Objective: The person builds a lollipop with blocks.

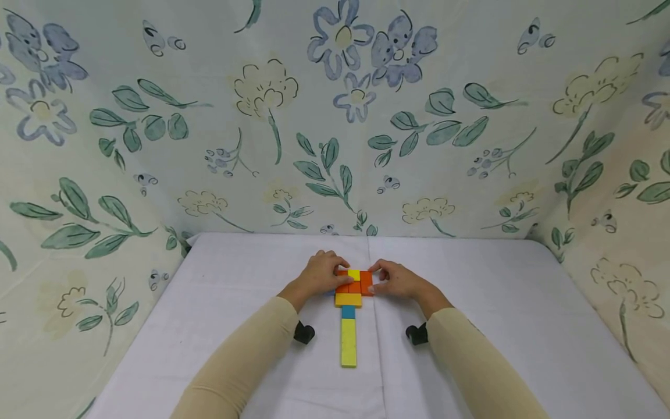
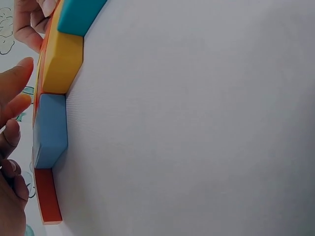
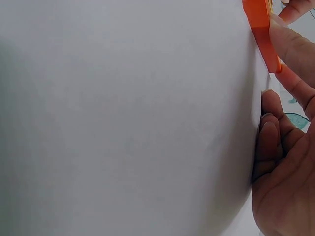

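Flat wooden blocks lie edge to edge on the white cloth. My right hand (image 1: pixel 403 280) pinches the orange-red block (image 1: pixel 366 283) at the group's right side between thumb and index finger. Over the group's left side is my left hand (image 1: pixel 318 272), thumb and index finger apart near a yellow square block (image 1: pixel 354 274) and red blocks (image 1: pixel 354 287). In the left wrist view, its fingertips appear just above the blocks. A blue block (image 2: pixel 51 130) and a red block (image 2: pixel 48 196) continue leftward there, mostly covered by that hand in the head view.
Below the red blocks, an orange-yellow block (image 1: pixel 348 300), a teal block (image 1: pixel 348 312) and a long yellow block (image 1: pixel 348 343) form a column toward me. Black wrist devices (image 1: pixel 303 333) show beside the sleeves. A floral curtain (image 1: pixel 335 116) stands behind the table (image 1: pixel 471 279).
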`<state>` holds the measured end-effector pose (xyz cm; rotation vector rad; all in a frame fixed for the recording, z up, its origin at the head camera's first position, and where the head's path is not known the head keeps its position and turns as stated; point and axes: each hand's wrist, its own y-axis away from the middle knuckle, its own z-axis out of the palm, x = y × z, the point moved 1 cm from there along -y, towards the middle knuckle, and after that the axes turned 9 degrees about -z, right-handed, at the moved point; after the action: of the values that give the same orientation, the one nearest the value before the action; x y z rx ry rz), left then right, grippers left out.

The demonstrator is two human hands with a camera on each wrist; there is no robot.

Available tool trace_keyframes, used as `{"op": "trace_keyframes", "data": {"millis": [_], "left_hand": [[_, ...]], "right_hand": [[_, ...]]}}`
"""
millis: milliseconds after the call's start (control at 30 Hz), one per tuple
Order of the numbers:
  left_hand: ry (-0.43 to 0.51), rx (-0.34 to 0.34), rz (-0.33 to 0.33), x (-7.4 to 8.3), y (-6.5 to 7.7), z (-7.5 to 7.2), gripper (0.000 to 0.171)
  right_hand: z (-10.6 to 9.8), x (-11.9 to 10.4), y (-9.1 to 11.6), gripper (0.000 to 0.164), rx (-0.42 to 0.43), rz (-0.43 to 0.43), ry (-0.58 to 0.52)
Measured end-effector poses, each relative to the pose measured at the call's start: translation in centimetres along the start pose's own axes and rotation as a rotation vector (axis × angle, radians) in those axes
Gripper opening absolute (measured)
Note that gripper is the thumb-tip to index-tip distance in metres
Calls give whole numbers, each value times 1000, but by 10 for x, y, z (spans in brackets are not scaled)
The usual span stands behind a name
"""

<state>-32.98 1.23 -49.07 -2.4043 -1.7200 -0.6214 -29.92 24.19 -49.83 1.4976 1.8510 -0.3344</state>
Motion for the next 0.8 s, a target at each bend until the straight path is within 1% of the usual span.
{"op": "trace_keyframes", "data": {"millis": [233, 333, 400, 500, 600, 800], "left_hand": [[9, -30, 8, -1, -1, 0, 37], [21, -28, 5, -4, -1, 2, 35], [47, -18, -3, -6, 0, 1, 34], [95, 17, -22, -11, 1, -1, 31], [136, 56, -50, -18, 2, -7, 30], [157, 93, -128, -42, 6, -18, 29]], "right_hand": [[0, 0, -1, 45, 3, 2, 1], [0, 0, -1, 45, 1, 0, 0], [1, 0, -2, 44, 0, 0, -1], [1, 0, -2, 44, 0, 4, 2], [1, -1, -2, 43, 8, 24, -2], [3, -2, -1, 45, 20, 35, -5]]}}
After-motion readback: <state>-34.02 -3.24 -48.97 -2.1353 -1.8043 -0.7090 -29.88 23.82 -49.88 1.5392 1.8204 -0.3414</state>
